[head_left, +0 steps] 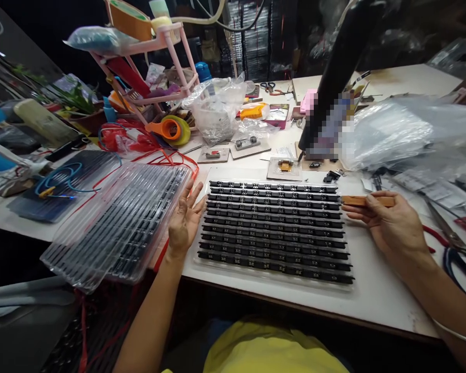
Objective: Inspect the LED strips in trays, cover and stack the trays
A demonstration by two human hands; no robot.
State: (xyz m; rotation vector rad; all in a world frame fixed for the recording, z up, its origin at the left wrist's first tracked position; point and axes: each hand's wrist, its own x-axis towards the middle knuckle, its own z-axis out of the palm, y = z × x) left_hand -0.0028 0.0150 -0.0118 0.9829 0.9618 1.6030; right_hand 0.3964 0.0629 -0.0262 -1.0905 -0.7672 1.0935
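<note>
Parts tray (275, 228) | left hand (183, 220) fingers spread, empty | right hand (392, 225) pinching wooden stick (367, 201) | stacked trays (120, 223) left

The clear tray (274, 282) of matt black plastic parts (275, 228) and the stacked trays (116, 228) beside it are glossy transparent plastic. The stick (367, 201) in the right hand (392, 225) looks like smooth brown wood. The surface (376, 295) is smooth, matt white; the bags (392, 129) are crinkled shiny film.

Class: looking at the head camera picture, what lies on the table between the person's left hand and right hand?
The head view shows a tray of black parts between the left hand and the right hand.
</note>
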